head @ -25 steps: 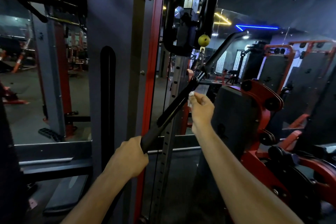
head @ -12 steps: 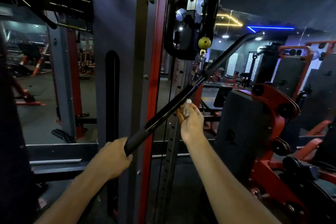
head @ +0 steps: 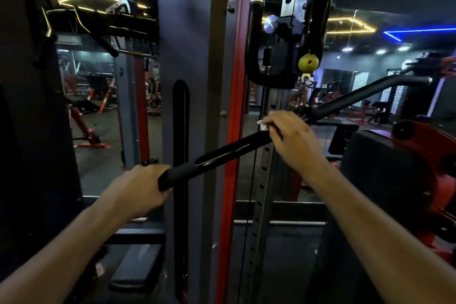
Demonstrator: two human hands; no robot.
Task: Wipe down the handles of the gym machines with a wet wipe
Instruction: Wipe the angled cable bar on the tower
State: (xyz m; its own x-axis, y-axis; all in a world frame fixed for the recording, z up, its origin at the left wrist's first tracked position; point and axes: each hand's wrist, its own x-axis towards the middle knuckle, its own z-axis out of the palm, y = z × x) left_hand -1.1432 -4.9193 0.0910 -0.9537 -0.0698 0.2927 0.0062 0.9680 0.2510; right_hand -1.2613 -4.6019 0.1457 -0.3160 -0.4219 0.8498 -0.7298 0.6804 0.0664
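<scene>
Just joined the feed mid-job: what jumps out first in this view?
A long black bar slants across the middle, low at the left, rising to the right. The left hand grips its lower end, while the right hand is curled over it near the middle, pinching a white wipe. Behind stands a red and grey upright, with a yellow ball hanging above the bar.

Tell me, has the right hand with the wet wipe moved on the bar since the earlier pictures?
Yes. The right hand was under the pull-down bar, below the yellow ball; now it lies over the bar, holding the wet wipe on top.
</scene>
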